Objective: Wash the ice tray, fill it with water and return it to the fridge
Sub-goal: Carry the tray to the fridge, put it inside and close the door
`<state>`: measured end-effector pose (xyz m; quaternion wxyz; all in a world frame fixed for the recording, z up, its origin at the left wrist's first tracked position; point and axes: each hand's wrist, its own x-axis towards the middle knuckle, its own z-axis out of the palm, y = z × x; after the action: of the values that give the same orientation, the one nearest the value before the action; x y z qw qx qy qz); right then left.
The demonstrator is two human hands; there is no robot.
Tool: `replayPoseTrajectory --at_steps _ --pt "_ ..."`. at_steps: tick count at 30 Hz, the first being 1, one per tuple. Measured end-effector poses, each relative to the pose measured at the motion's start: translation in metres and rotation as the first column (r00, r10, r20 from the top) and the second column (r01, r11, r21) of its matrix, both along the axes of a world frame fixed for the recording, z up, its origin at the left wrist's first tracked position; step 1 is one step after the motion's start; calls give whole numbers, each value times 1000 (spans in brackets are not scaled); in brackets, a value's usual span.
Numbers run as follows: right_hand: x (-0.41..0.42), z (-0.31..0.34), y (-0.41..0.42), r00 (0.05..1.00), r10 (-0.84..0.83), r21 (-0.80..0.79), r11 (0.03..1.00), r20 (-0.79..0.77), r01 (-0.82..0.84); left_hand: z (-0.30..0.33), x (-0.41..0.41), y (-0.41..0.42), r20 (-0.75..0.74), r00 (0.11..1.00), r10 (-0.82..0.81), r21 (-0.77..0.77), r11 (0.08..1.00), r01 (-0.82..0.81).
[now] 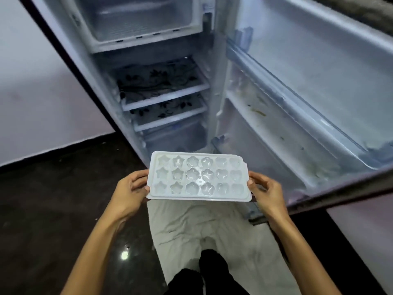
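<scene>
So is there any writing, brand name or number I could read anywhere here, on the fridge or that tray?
None can be read.
Ice tray, held at its ends by the left hand and right hand: only moulded star, flower and heart shapes, no lettering.
Fridge and its open door: no legible label.
Shelf mats: dark floral pattern, no words.

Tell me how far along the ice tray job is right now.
Done, apparently: the fridge door stands open, and the tray glistens as if holding water; washing can't be confirmed. In hand: the left hand and right hand hold the tray level by its short ends, before the fridge. Left: slide it into the freezer box and shut the door.
</scene>
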<state>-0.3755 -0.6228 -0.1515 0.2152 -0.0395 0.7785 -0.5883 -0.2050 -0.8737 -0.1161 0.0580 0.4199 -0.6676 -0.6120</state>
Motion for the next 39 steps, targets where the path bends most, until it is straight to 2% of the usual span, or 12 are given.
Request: replayPoseTrajectory --at_steps 5,10,15,21,27,31,39 --pt "-33 -3 -36 992 125 -16 992 -11 -125 -2 1 0 -22 979 204 9 979 -203" --pt "-57 -3 -68 982 190 17 982 -20 -189 -2 -10 -6 -19 954 301 30 953 -300" --pt "-79 3 -102 979 201 15 980 -40 -201 2 -25 -41 -41 948 314 19 949 -314" --pt "-120 27 -154 972 212 -62 974 -98 -219 12 -51 -102 -108 951 289 -53 954 -296" --pt "-169 61 -216 956 207 -104 967 -210 -232 37 -97 -155 -207 945 253 -121 952 -281" --pt "-206 82 -257 953 203 -133 962 -225 -237 62 -137 -193 -248 929 273 -155 936 -316" --pt "-283 117 -347 937 204 -141 957 -284 -252 93 -229 -273 -221 935 277 -287 898 -334"
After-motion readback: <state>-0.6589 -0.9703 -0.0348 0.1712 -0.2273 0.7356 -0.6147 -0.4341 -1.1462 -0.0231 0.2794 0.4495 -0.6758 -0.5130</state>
